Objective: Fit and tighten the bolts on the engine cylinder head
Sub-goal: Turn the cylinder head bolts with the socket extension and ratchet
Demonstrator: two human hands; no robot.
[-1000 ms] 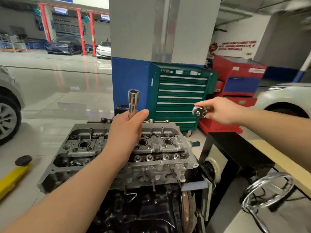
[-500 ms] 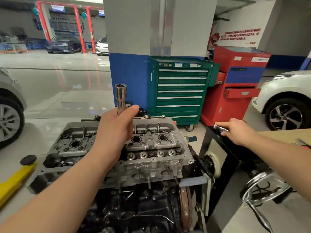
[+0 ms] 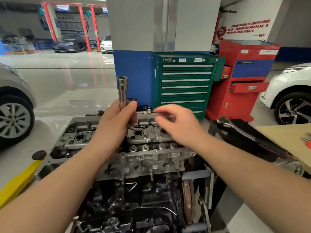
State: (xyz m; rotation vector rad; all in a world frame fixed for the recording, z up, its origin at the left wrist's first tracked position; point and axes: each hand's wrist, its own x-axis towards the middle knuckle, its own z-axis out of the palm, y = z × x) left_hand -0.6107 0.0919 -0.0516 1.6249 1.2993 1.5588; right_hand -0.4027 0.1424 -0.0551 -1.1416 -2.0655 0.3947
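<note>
The grey engine cylinder head (image 3: 151, 158) sits on a dark engine block in the middle of the view. Several bolt heads (image 3: 144, 147) stand in a row along its near side. My left hand (image 3: 114, 125) grips a long chrome socket (image 3: 122, 88) upright above the head's middle, open end up. My right hand (image 3: 178, 125) hovers blurred over the head's right part, just right of the socket, fingers loosely bent and holding nothing. A ratchet wrench (image 3: 225, 122) lies on the black stand to the right.
A green drawer cabinet (image 3: 185, 84) and a red tool cabinet (image 3: 244, 78) stand behind the engine. A white car (image 3: 289, 91) is at right, a grey car's wheel (image 3: 13, 120) at left. A yellow lift arm (image 3: 20, 179) lies low left, a wooden tabletop (image 3: 286, 137) right.
My right hand set the ratchet wrench on the black stand and has swung back left over the cylinder head, empty. The left hand keeps the socket upright.
</note>
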